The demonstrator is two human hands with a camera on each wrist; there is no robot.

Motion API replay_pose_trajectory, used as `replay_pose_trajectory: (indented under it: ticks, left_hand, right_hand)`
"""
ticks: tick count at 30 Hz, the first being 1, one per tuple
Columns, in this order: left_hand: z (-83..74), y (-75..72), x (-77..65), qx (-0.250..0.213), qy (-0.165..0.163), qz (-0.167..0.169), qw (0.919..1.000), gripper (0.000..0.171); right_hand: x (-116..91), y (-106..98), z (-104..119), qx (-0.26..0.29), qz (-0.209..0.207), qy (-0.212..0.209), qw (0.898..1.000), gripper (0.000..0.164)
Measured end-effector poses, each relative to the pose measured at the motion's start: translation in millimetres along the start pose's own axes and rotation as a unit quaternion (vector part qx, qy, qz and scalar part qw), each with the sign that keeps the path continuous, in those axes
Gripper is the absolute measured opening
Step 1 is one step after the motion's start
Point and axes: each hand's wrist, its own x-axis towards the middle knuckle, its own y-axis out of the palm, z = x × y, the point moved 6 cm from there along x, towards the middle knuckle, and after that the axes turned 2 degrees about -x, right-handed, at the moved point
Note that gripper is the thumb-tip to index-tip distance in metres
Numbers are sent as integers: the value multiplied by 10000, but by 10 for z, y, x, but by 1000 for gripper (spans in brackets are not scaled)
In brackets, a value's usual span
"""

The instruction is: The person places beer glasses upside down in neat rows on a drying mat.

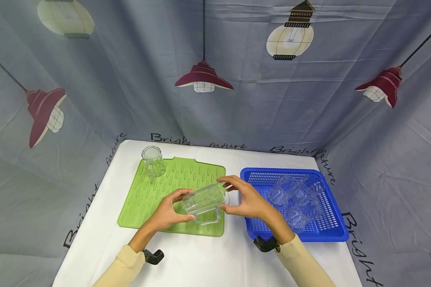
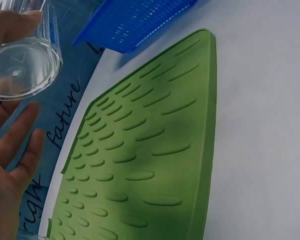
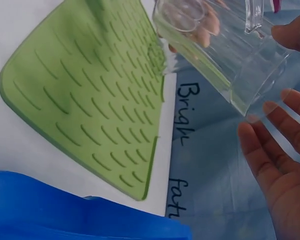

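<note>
A clear glass mug (image 1: 201, 199) is held tilted on its side above the green draining mat (image 1: 181, 171), its handle hanging downward. My left hand (image 1: 164, 213) grips the base end, thumb on one side and fingers on the other. At the mouth end, my right hand (image 1: 249, 200) holds the rim between thumb and fingertips. The left wrist view shows the mug's round bottom (image 2: 20, 70) beside the left fingers. From the right wrist, the mouth of the mug faces the right palm (image 3: 295, 195). Another glass mug (image 1: 154, 162) stands on the mat's far left corner.
To the right of the mat sits a blue perforated basket (image 1: 291, 170) with several clear glass mugs (image 1: 297, 201) inside. A white cloth (image 1: 215, 263) covers the table. Grey-blue curtains (image 1: 237, 115) printed with lamps hang behind and at both sides.
</note>
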Motion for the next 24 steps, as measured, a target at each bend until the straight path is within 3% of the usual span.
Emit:
replay_pose_trajectory:
  ticks: [9, 16, 24]
  left_hand:
    - [-76, -65, 6, -533, 27, -85, 9985, 78]
    - [-153, -119, 76, -404, 542, -558, 9961, 73]
    - [-129, -165, 55, -295, 601, -790, 9946, 73]
  right_hand:
    - [-52, 42, -147, 263, -29, 352, 9990, 74]
    - [-109, 13, -194, 111, -201, 320, 9992, 68]
    - [-122, -42, -177, -16, -474, 187, 9987, 62]
